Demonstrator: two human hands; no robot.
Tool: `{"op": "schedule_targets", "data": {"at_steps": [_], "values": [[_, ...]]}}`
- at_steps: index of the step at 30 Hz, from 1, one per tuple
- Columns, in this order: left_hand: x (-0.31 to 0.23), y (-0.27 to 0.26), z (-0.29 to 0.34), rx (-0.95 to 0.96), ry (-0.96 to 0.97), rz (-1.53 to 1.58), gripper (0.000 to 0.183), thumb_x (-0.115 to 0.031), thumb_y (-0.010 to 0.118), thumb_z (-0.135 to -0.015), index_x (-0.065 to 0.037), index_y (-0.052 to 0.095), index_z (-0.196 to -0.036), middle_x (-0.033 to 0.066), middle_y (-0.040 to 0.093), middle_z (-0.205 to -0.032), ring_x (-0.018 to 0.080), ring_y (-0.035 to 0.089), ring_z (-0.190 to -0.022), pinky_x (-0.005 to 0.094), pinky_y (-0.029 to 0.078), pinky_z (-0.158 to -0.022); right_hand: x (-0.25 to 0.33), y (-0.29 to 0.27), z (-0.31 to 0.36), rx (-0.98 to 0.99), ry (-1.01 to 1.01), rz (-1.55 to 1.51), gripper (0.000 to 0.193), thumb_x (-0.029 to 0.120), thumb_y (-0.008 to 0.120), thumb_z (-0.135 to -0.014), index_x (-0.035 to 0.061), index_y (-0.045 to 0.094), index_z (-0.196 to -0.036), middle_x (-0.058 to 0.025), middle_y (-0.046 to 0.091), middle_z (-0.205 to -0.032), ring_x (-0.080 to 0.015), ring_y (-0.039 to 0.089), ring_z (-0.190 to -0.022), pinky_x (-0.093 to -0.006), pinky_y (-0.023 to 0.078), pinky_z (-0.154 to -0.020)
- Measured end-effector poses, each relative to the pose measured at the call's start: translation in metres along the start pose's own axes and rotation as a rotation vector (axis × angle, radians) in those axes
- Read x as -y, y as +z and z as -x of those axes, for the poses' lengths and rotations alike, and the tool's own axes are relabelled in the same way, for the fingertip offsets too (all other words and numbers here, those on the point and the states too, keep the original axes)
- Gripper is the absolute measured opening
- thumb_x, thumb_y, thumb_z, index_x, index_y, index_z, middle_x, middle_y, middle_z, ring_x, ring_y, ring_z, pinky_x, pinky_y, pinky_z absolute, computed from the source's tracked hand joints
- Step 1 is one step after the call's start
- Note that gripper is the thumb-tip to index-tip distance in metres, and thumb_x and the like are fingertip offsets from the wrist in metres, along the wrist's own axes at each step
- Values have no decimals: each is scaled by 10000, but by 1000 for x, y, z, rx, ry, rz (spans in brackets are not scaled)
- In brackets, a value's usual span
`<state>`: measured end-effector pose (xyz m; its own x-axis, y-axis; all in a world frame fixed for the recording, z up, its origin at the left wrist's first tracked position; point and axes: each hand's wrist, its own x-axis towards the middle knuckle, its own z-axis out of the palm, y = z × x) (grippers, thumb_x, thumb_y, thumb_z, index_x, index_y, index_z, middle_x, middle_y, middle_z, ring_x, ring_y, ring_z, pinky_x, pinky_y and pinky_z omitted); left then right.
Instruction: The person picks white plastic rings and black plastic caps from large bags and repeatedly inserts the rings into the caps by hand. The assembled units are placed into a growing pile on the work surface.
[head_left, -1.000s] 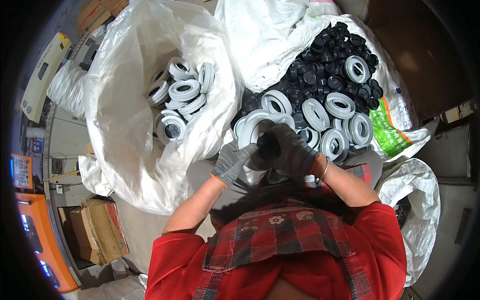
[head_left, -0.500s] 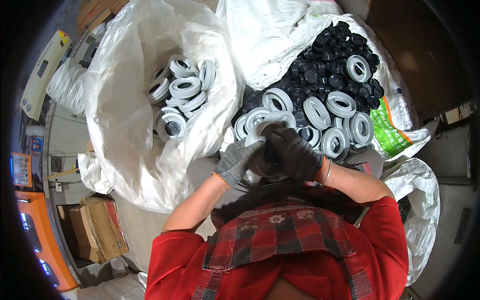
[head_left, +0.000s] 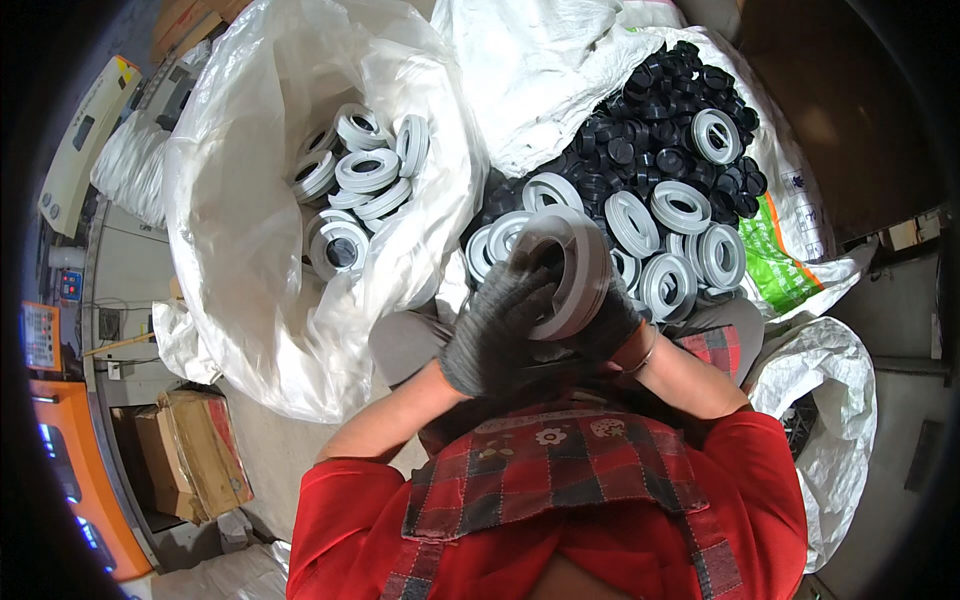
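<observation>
Close to my body I hold up a grey plastic ring (head_left: 590, 272), tilted and slightly smeared by motion. My left hand (head_left: 497, 322), in a dark grey work glove, has its fingers at the ring's left edge and opening. Behind its lower right side is my gloved right hand (head_left: 615, 325), closed on it, with most of its fingers hidden by the ring. Just beyond my hands, more grey rings (head_left: 668, 287) lie on a heap of small black plastic caps (head_left: 620, 150).
At the left stands a large translucent plastic bag (head_left: 235, 230) with several grey rings (head_left: 367, 171) inside. A white woven sack (head_left: 530, 80) lies at the back, another white sack (head_left: 835, 430) at my right. A cardboard box (head_left: 205, 455) and an orange machine (head_left: 75, 470) are at far left.
The ring has turned and come up, so its round face and opening now show. My left hand has shifted from the ring's front to its left side; my right hand has moved behind it.
</observation>
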<state>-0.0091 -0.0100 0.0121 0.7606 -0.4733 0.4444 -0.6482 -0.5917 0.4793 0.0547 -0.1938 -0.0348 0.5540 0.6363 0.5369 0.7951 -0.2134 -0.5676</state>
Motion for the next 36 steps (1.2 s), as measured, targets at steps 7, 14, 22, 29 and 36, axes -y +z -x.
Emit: {"op": "schedule_targets", "data": {"at_steps": [7, 14, 22, 29, 36], "values": [[28, -7, 15, 134, -63, 49, 639, -103, 729, -768, -17, 449, -1336, 204, 481, -1327, 341, 430, -1281, 408, 387, -1014, -7, 12, 2, -101, 443, -722, 444, 179, 633, -880, 19, 476, -1263, -67, 589, -1119, -157, 586, -992, -303, 504, -836], [2, -2, 9, 27, -508, 508, 648, -43, 719, -765, -8, 439, -1349, 176, 577, -1246, 211, 557, -1142, 333, 425, -960, -3, 12, 3, 14, 403, -518, 548, 140, 584, -901, 12, 347, -1379, -115, 511, -1277, -216, 505, -1174, -331, 429, -982], [30, 2, 27, 26, -60, 32, 599, -190, 723, -756, 22, 494, -1267, 228, 557, -1222, 412, 526, -1145, 395, 413, -992, 0, 14, -4, 65, 141, -226, 627, 251, 686, -832, 15, 407, -1342, -166, 502, -1304, -309, 531, -1156, -369, 435, -979], [9, -1, 22, 2, -859, 811, 466, -137, 662, -821, -7, 531, -1248, 174, 658, -1022, 242, 649, -912, 350, 502, -797, -6, 11, -8, -31, 161, -186, 673, 188, 707, -796, -33, 379, -1341, -195, 566, -1224, -331, 566, -1124, -377, 453, -952], [1, 12, 24, -23, -774, 531, 574, -128, 687, -791, 12, 471, -1304, 197, 631, -1085, 322, 623, -1010, 374, 498, -850, 7, 18, -7, -103, 530, -502, 552, 129, 727, -730, -1, 516, -1223, -176, 594, -1152, -314, 600, -1041, -382, 500, -867]]}}
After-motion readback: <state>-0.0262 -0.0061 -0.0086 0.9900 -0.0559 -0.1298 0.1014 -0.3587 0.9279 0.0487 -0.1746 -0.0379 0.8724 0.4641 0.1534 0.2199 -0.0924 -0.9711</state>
